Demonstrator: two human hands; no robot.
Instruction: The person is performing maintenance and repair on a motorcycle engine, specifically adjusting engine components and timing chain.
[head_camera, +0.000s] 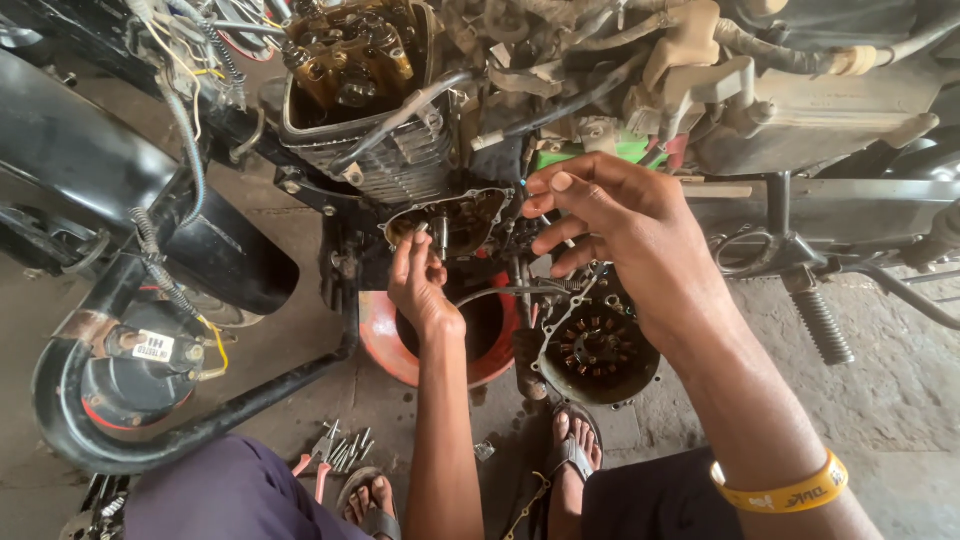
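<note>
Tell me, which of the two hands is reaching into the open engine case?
The left hand: its fingertips sit at the rim of the open engine case, above the red basin. The right hand, with the yellow wristband, hovers beside it.

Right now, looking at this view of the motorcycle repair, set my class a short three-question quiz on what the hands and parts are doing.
1. True or false: the left hand reaches into the open engine case.
2. Which colour is the basin under the engine? A) blue B) red C) white
3. Fill in: the round cover with copper coils hangs below the ___ hand.

Key
1. True; its fingertips are at the opening.
2. B.
3. Right; that wrist wears a yellow band.
</note>
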